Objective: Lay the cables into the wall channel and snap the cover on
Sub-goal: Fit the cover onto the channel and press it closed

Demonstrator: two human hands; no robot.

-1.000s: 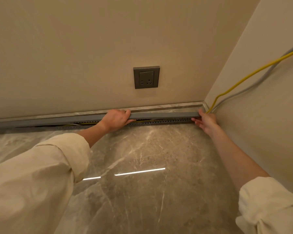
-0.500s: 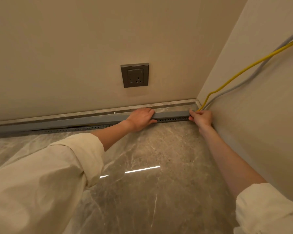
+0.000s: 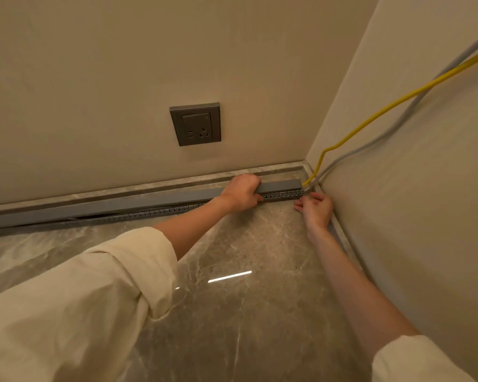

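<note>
While you knelt at the corner of the floor (image 3: pixel 232 312), the biggest things before you were the two beige walls and the marble skirting along their base. Against the back wall ran the wall channel (image 3: pixel 149 213), its long axis lying left to right along the floor's far edge and ending just short of the right-hand corner. On top of it sat the grey cover (image 3: pixel 155 201), equally long and pointing the same way; toward the left it looked lifted, with a dark gap beneath, so I judged it not yet snapped down there.

That cover was probably light, thin plastic: stiff across its width but springy along its length, so you would do best to press it from above, section by section, rather than at one end only.

Your left hand (image 3: pixel 242 193) was curled over the cover's top edge, gripping it near the right end. Your right hand (image 3: pixel 316 209) was loosely open at the channel's end, fingertips touching the slotted side, closed on nothing I could see.

The yellow cable (image 3: pixel 370 119) and grey cable (image 3: pixel 392 128) dropped slackly down the right wall into the channel's open end. A wall socket (image 3: pixel 196 124) sat above.
</note>
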